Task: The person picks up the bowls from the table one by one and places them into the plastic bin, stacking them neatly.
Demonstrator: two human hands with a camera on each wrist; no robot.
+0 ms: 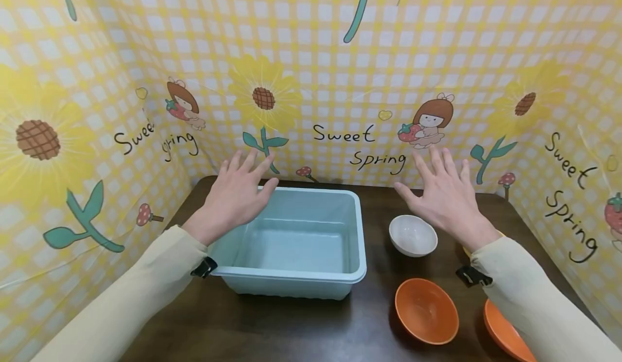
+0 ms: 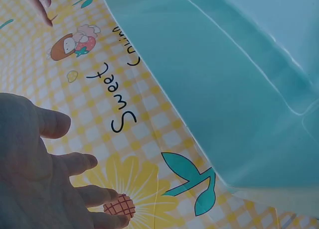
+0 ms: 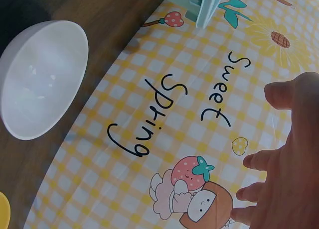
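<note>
My left hand [image 1: 238,194] is spread in the air above the left side of a light blue plastic basin [image 1: 291,289], its fingers straight and holding nothing. In the left wrist view the basin's wall [image 2: 199,89] fills the upper right, apart from the fingers. My right hand [image 1: 444,197] hovers, fingers spread, just above and right of a small white bowl [image 1: 413,236], also with nothing in it. The white bowl [image 3: 45,79] appears at the left of the right wrist view. Inside, the basin shows only its bare floor.
An orange bowl [image 1: 426,311] stands nearer on the dark wooden table [image 1: 286,329]. Another orange dish [image 1: 505,332] is partly hidden by the right sleeve, as is a yellow-rimmed item [image 3: 4,211]. Yellow checked sheeting [image 1: 311,81] walls the table's back and sides.
</note>
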